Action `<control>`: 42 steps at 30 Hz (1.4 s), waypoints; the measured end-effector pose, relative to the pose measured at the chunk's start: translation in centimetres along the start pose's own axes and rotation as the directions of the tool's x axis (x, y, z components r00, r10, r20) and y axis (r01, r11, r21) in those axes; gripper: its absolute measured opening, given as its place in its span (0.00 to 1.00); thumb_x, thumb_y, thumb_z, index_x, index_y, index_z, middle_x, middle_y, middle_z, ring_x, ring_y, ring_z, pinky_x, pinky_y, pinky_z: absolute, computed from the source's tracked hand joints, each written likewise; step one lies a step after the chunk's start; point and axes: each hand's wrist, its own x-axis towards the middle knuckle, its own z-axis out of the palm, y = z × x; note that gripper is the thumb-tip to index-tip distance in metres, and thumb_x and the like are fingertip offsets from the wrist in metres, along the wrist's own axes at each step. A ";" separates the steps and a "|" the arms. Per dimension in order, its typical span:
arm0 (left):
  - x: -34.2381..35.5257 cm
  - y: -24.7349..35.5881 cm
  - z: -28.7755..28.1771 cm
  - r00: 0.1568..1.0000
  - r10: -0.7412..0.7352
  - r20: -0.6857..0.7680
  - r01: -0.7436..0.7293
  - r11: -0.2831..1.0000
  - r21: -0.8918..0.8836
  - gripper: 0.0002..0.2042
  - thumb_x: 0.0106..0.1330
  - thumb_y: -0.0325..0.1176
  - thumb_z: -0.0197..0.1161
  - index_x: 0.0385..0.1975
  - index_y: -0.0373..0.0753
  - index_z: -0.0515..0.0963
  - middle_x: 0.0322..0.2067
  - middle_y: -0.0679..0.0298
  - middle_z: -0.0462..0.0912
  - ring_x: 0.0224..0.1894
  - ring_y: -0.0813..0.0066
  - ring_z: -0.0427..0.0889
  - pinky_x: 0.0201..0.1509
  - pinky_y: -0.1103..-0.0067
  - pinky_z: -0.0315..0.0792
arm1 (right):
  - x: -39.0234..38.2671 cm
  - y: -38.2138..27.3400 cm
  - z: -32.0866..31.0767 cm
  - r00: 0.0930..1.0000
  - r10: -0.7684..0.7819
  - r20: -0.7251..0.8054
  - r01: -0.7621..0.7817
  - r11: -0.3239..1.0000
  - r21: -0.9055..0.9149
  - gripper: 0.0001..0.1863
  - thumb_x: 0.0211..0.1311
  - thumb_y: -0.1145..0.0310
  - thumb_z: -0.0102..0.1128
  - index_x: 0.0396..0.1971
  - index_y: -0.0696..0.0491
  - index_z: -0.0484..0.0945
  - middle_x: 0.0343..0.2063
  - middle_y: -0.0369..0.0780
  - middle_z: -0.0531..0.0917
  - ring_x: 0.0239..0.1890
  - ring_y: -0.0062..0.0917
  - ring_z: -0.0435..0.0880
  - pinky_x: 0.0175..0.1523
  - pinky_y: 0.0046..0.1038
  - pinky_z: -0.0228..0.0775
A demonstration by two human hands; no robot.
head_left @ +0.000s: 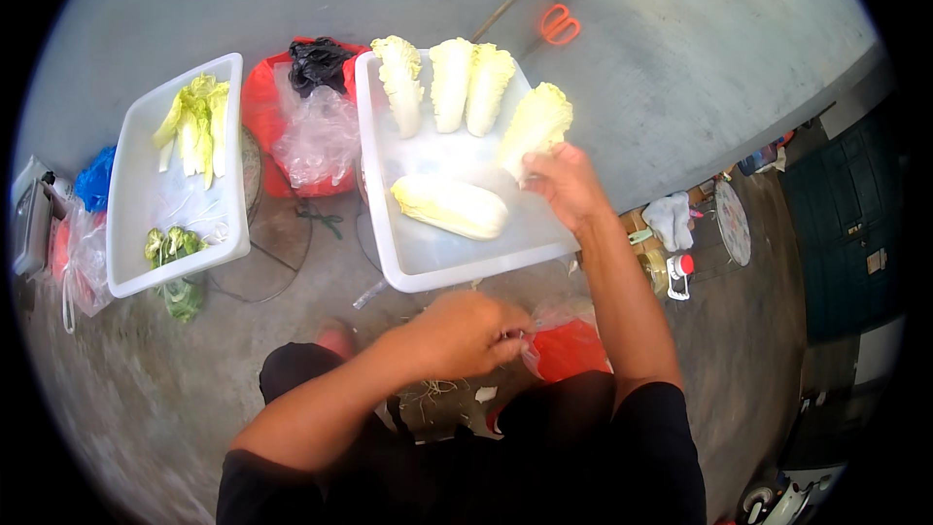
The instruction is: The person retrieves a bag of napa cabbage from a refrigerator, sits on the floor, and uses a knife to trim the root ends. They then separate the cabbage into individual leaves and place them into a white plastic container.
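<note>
My right hand (562, 185) grips the base of a pale Chinese cabbage piece (535, 122) at the right side of a white tray (437, 272). Three more upright-lying pieces (450, 85) line the tray's far side, and a whole cabbage (449, 207) lies in its near half. My left hand (476, 335) is below the tray with fingers pinched on something I cannot make out, beside a clear plastic bag (539, 316) over something red (569, 350).
At left, a second white tray (126, 243) holds loose leaves (194, 126) and green vegetables (167, 245). Between the trays lie red, black and clear bags (314, 136). Orange scissors (560, 24) lie on the grey surface. Bottles (678, 277) and a round stool (732, 222) stand at right.
</note>
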 end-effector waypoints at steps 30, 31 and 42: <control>-1.9 0.5 -0.4 0.993 0.096 0.063 -0.091 0.994 -0.067 0.11 0.56 0.33 0.57 0.36 0.36 0.73 0.35 0.56 0.77 0.40 0.55 0.77 0.40 0.67 0.73 | 16.4 9.4 8.4 0.915 -0.389 -0.110 0.130 0.540 -0.832 0.06 0.47 0.72 0.51 0.25 0.58 0.72 0.25 0.50 0.78 0.31 0.47 0.76 0.37 0.40 0.67; -1.9 0.6 -0.6 0.991 0.079 0.105 -0.072 0.995 -0.066 0.12 0.57 0.34 0.57 0.39 0.36 0.73 0.38 0.56 0.77 0.42 0.56 0.77 0.42 0.68 0.73 | 16.1 9.2 8.6 0.913 -0.395 -0.102 0.127 0.513 -0.849 0.06 0.47 0.72 0.51 0.25 0.58 0.71 0.24 0.50 0.78 0.30 0.46 0.76 0.37 0.40 0.67; -2.2 1.1 -0.9 0.989 0.094 0.112 -0.091 0.995 -0.027 0.11 0.58 0.34 0.56 0.38 0.36 0.73 0.33 0.55 0.76 0.38 0.55 0.77 0.39 0.67 0.73 | 17.6 10.1 8.4 0.951 -0.298 -0.084 0.129 0.627 -0.769 0.05 0.45 0.73 0.52 0.24 0.57 0.70 0.23 0.48 0.78 0.30 0.44 0.77 0.36 0.38 0.67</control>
